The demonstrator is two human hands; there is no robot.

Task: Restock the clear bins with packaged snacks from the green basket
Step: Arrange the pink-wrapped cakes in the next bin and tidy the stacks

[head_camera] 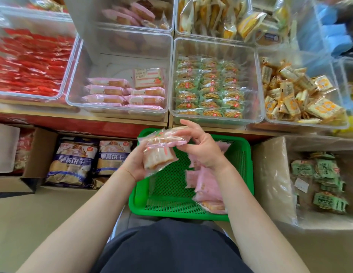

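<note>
The pink-wrapped cake packets (161,146) sit stacked in both hands above the green basket (152,196), one lying flat across the top and another showing a layered sponge slice through its clear film below. They look light and soft: the wrap is thin and glossy, likely slippery and air-puffed, and the sponge inside would probably squash under a hard squeeze, so the safer hold is across the flat faces or by the crimped end seals, not by pressing the middle. The left hand (135,164) cradles the lower packet from underneath, its grip curled round the packet's side. The right hand (201,146) pinches the right end of the top packet between thumb and fingers, with one finger lifted free above it. Just under the right wrist, more pink packets (207,186) lie heaped along the basket's right side, while its left mesh floor shows bare. Beyond the grip, up and to the left, the clear bin (120,113) on the shelf holds matching pink packets in rows with room left at its back; judging by that match, it is the likely destination. To its right stands a bin of green-wrapped cakes (209,91).
</note>
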